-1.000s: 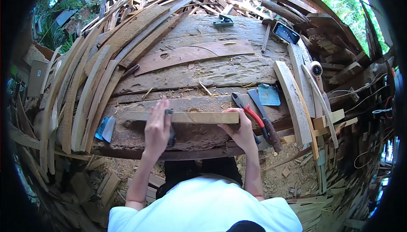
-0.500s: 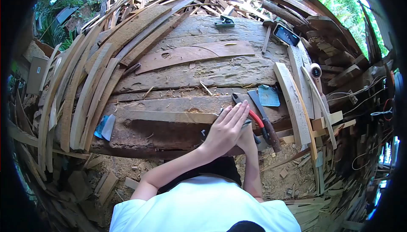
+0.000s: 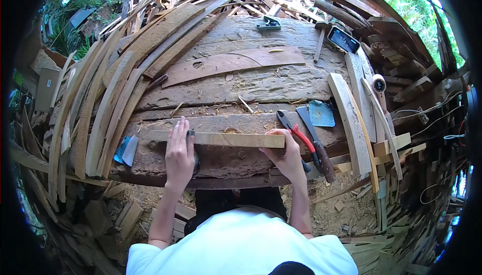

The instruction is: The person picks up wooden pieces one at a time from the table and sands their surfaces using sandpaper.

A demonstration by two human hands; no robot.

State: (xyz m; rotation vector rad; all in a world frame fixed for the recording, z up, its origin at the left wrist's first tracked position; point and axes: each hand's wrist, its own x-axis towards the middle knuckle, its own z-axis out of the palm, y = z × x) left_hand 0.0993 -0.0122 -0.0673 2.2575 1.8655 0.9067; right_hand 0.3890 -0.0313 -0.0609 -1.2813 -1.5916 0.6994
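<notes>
A narrow, pale wooden strip (image 3: 236, 140) lies across the near part of the plank bench. My right hand (image 3: 287, 158) pinches its right end between thumb and fingers. My left hand (image 3: 179, 155) lies over the left part of the strip, fingers straight and pointing away from me. Under and beside that hand shows a dark piece (image 3: 191, 133), mostly covered, whose kind I cannot make out. Close to my right hand are red-handled pliers (image 3: 303, 137) and a knife-like blade with a wooden handle (image 3: 325, 165). A blue sheet (image 3: 321, 113) lies behind them.
A thin curved board (image 3: 231, 65) lies mid-bench. Long curved pieces (image 3: 108, 109) are stacked at left, beside a folded blue sheet (image 3: 125, 150). A thick piece (image 3: 349, 122) stands at right. A hammer (image 3: 320, 41), a phone (image 3: 343, 39) and a green tool (image 3: 269, 23) lie farther back.
My left hand has slid from the strip's right end to its left part, carrying the dark piece along. My right hand, partly covered before, now shows at the right end.
</notes>
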